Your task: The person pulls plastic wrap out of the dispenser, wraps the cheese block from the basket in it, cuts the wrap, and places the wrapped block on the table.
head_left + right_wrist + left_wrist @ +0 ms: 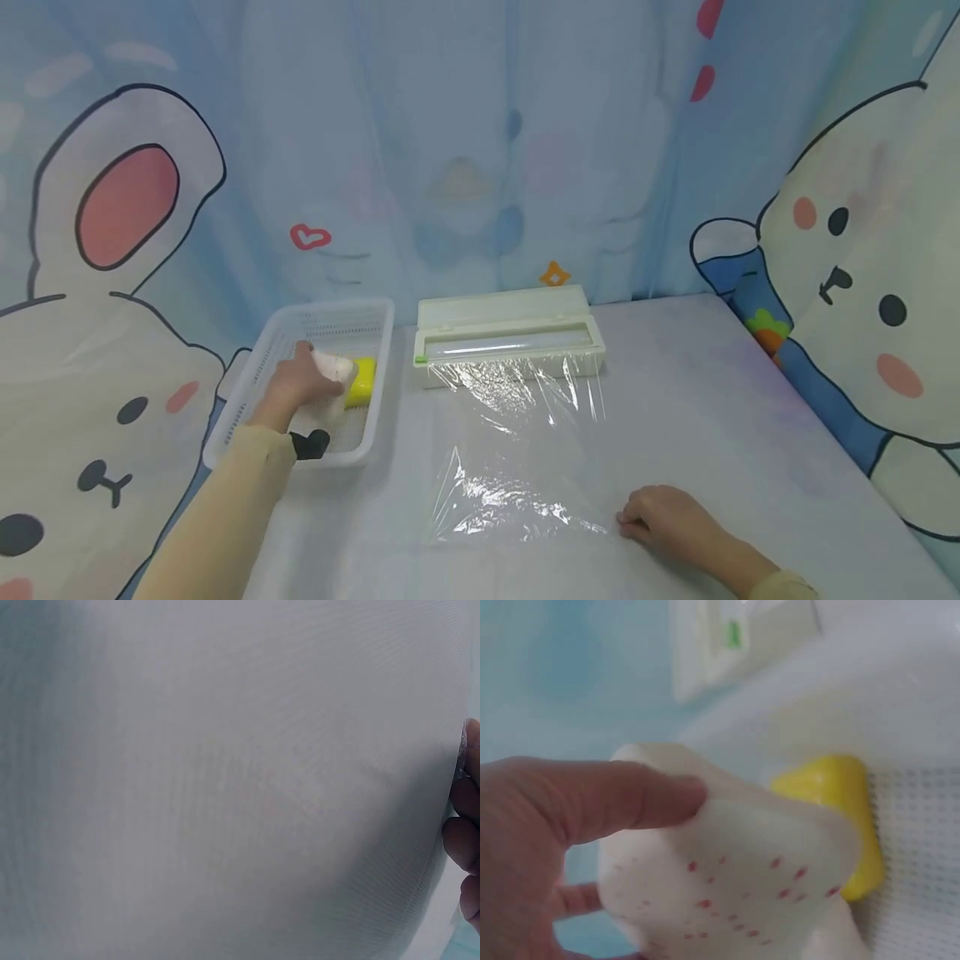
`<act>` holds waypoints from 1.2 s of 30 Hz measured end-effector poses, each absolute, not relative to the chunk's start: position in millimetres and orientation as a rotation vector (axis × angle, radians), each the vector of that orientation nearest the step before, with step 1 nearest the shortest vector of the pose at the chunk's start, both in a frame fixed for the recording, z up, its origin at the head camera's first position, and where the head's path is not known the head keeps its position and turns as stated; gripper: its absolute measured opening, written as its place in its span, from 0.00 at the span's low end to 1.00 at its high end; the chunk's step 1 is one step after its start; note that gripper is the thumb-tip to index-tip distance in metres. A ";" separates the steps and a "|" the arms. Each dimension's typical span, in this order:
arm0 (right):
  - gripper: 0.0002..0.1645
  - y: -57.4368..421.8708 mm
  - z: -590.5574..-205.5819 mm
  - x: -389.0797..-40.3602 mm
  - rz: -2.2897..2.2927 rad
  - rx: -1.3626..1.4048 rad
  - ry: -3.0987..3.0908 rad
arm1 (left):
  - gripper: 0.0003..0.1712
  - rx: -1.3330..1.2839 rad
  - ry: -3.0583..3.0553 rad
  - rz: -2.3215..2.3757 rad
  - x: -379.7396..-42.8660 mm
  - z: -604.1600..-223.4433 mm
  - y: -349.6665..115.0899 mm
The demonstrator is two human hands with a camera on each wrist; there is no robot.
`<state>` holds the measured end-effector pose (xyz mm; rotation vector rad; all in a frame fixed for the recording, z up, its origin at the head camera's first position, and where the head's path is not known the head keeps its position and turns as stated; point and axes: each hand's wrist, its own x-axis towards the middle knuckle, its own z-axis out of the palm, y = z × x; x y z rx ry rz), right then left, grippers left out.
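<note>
In the head view my left hand (pixel 303 379) reaches into the white plastic basket (pixel 386 333) and grips a smooth, rounded white object dotted with red specks (pixel 735 862). The thumb lies over its top in the left wrist view; its exact kind I cannot tell. Beside it in the basket sits a yellow block (pixel 361 382). A sheet of cling film (pixel 510 467) stretches toward me over the table from its dispenser box (pixel 510 333). At the film's near right corner, the curled fingers of my right hand (pixel 671 521) pinch its edge, with a glint of film showing at the fingertips.
The dispenser's lid (pixel 502 307) stands raised at the back, with the film roll (pixel 517 342) visible inside. A white cloth (pixel 750 417) covers the table. Behind it hangs a blue curtain (pixel 450 125) printed with cartoon animals.
</note>
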<state>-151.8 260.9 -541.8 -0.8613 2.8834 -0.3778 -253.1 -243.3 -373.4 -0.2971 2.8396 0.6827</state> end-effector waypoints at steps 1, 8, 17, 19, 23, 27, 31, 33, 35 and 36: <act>0.04 261.4 -541.9 -151.5 -0.380 -0.871 2.889 | 0.56 -0.256 2.900 0.665 -252.5 -370.8 -238.8; 0.04 262.1 -540.4 -150.1 -0.386 -0.894 2.911 | 0.53 0.217 3.210 0.480 -238.8 -379.0 -167.6; 0.03 259.8 -537.4 -149.2 -0.365 -0.842 2.906 | 0.55 0.776 3.074 0.368 -213.2 -441.7 -70.9; 0.03 260.1 -537.4 -148.0 -0.361 -0.839 2.912 | 0.53 0.828 3.056 0.323 -207.6 -452.3 -55.8; 0.03 260.3 -537.6 -146.7 -0.379 -0.843 2.917 | 0.46 0.901 3.017 0.281 -198.9 -463.4 -33.1; 0.03 258.8 -536.1 -146.6 -0.374 -0.835 2.917 | 0.43 0.950 2.997 0.261 -194.4 -466.2 -20.3; 0.04 257.6 -535.0 -145.5 -0.358 -0.819 2.923 | 0.42 0.938 2.984 0.245 -192.4 -471.2 -14.3; 0.04 258.0 -534.9 -144.7 -0.358 -0.821 2.929 | 0.43 0.927 2.985 0.227 -192.3 -475.8 -12.3; 0.04 258.6 -534.8 -144.0 -0.354 -0.826 2.929 | 0.43 0.914 2.983 0.205 -192.9 -481.3 -10.6; 0.04 259.1 -534.6 -143.7 -0.352 -0.833 2.929 | 0.43 0.909 2.978 0.199 -193.2 -483.8 -9.9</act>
